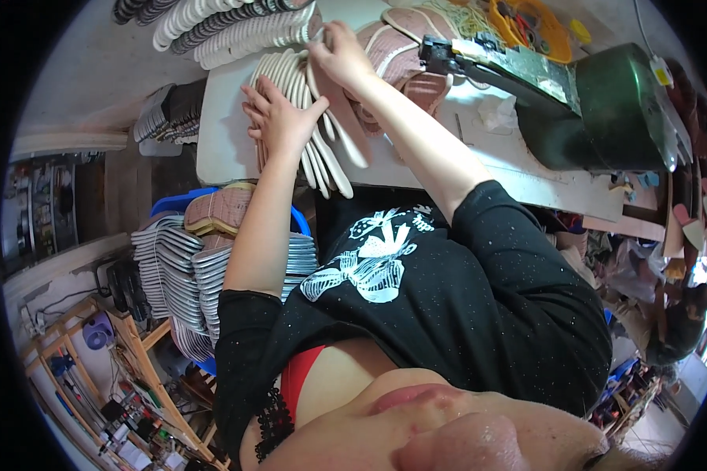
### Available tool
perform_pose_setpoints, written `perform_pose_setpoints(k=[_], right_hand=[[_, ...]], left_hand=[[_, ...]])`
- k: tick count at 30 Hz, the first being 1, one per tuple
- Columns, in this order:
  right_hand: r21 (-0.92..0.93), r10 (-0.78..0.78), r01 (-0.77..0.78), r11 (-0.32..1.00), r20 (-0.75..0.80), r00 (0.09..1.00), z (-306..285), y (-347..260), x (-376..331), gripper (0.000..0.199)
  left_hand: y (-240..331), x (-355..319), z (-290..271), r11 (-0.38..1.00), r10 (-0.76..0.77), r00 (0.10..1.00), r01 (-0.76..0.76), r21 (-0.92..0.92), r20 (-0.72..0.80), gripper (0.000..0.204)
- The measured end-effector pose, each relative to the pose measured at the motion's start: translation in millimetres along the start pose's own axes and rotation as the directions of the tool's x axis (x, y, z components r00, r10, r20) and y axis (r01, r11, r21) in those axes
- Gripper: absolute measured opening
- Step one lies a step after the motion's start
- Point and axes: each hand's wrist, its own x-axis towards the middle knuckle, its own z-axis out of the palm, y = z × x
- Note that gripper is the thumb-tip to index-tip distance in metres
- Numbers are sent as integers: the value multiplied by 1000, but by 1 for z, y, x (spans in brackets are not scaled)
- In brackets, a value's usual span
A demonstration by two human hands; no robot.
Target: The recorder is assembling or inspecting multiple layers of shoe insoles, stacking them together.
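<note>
A row of cream-edged shoe insoles [315, 161] stands fanned out on the white worktable. My left hand [284, 122] rests on the row with its fingers spread, thumb toward the right side. At the far end of the row's right side, my right hand [343, 61] has its fingers curled on the end of a brownish-pink insole [339, 102] with a pale edge. Its fingertips are partly hidden, but they look closed on that piece.
More white and dark insoles [251, 43] lie in rows at the far left. Pink pieces [393, 55] lie beside a dark green sewing machine [597, 110] on the right. Behind it stands a yellow basket [554, 39]. A blue crate [300, 222] of bundled insoles [165, 259] is at my left.
</note>
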Motion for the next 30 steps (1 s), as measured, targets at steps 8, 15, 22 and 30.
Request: perform_pose_setpoints(k=[8, 15, 22, 30], right_hand=[[-212, -193, 147, 966, -213, 958, 9, 0, 7, 69], [-83, -99, 97, 992, -25, 995, 11, 1, -30, 41], [-289, -144, 190, 938, 172, 975, -20, 4, -58, 56], [-676, 271, -265, 687, -99, 957, -118, 84, -87, 68]], left_hand=[[2, 2, 0, 1000, 14, 1000, -14, -3, -4, 124], [-1, -1, 4, 1000, 19, 1000, -19, -14, -6, 123], [-6, 0, 4, 999, 30, 1000, -30, -16, 7, 122], [-4, -2, 0, 997, 76, 997, -75, 28, -21, 126]])
